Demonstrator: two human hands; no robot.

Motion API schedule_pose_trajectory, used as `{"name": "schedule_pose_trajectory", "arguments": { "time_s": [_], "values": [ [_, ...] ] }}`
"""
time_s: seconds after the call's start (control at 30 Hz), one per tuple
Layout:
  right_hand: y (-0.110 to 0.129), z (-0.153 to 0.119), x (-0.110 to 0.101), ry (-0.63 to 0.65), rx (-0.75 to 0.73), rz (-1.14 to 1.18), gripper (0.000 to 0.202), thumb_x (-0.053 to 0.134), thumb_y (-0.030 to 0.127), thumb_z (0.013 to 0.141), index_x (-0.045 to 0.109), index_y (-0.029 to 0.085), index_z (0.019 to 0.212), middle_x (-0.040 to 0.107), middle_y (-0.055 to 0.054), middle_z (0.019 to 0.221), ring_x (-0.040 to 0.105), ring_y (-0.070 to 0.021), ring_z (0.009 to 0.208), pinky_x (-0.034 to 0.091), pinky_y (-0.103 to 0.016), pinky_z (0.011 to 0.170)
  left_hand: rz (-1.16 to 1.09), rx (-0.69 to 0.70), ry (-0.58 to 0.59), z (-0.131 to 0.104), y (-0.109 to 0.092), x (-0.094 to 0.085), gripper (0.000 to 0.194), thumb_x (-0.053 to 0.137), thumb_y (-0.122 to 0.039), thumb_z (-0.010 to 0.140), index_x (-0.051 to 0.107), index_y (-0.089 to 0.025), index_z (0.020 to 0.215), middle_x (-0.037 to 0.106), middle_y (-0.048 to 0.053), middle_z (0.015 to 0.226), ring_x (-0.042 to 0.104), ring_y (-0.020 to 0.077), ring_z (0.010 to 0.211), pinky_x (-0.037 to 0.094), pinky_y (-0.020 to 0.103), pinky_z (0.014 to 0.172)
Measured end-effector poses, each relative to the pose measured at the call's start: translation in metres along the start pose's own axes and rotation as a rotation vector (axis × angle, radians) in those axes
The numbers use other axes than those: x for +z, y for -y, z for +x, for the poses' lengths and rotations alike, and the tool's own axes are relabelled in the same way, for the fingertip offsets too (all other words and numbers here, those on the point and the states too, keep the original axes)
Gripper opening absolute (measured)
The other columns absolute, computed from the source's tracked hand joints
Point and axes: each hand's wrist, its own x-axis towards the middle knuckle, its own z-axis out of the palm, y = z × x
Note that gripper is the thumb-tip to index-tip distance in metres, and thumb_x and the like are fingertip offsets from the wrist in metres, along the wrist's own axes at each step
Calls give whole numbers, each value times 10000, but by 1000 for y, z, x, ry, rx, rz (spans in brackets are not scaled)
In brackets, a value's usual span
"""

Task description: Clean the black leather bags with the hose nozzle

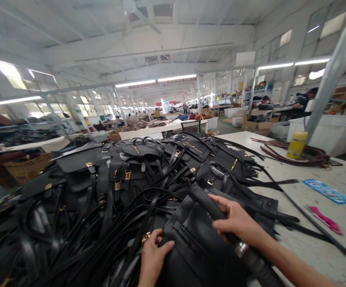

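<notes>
In the head view, a black leather bag (196, 243) lies in front of me at the near edge of a heap. My left hand (154, 255) grips the bag's left edge between thumb and fingers, beside a gold clasp (145, 237). My right hand (235, 219) is wrapped round a black hose nozzle (204, 201), a thick tube with a metal collar and a ribbed hose behind it. The nozzle is tilted over the bag, its tip near the bag's upper edge. Whether it touches the leather I cannot tell.
Black bags (131, 167) with straps and gold buckles cover most of the white table (301, 199). On the right are pink-handled scissors (326, 219), a blue patterned strip (328, 191), a yellow bottle (297, 145) and coiled brown straps (304, 159). A metal post stands behind.
</notes>
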Motion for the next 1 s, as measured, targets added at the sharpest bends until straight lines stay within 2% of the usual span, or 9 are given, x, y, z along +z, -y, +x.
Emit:
{"name": "schedule_pose_trajectory", "arguments": {
  "time_s": [0.07,0.17,0.3,0.4,0.53,0.67,0.77,0.9,1.0],
  "values": [
    [-5,-20,13,141,97,82,752,624,82,560,358,176,1257,607,5,733,519,-95,418,431,-183,340,-152,-35,-17,0,0,2,547,718,-325,446,619,-139,950,490,-53,546,499,144,552,410,260,549],
    [-22,-33,36,236,178,148,771,620,46,525,368,160,1245,614,-25,813,535,-91,416,421,-165,324,-331,-62,-21,-1,1,4,536,728,-309,467,635,-149,970,541,-44,568,526,136,577,421,249,580],
    [-38,-21,65,260,183,141,795,619,36,504,367,170,1245,597,-23,841,532,-85,388,420,-169,299,-494,-85,61,-4,3,4,458,730,-245,468,664,-175,915,668,20,799,590,190,772,444,269,701],
    [-35,-8,78,229,81,112,761,595,43,532,370,176,1246,605,-3,785,516,-76,391,418,-162,312,-493,-85,70,-6,3,5,416,722,-232,481,671,-190,892,675,21,869,590,188,809,441,262,731],
    [-21,-12,76,121,29,118,751,574,68,567,335,183,1269,600,5,775,514,-80,415,423,-166,331,-466,-89,51,-9,5,8,407,720,-267,484,670,-178,878,673,11,741,587,166,676,449,253,642],
    [-22,-31,68,184,147,123,776,588,60,541,345,187,1268,595,-5,804,523,-81,413,425,-170,332,-437,-41,27,-10,9,11,382,697,-262,515,664,-170,884,669,13,768,583,174,712,444,260,675],
    [-31,-36,72,213,216,107,801,606,62,517,352,189,1267,591,-12,826,524,-79,398,418,-172,326,-414,8,12,-10,13,12,325,665,-245,553,660,-166,868,665,17,807,577,186,781,434,266,726],
    [-35,-27,82,145,90,96,769,570,57,536,359,194,1263,600,-1,816,516,-73,411,416,-164,340,-296,75,-11,-14,12,12,298,627,-288,606,655,-168,877,652,31,819,577,197,776,438,284,716],
    [-29,-25,77,66,44,86,753,566,66,557,349,174,1270,596,12,761,492,-72,406,414,-168,340,-93,244,-66,-21,6,14,216,574,-296,667,655,-201,843,609,12,760,569,176,760,429,268,714]
  ]
}}
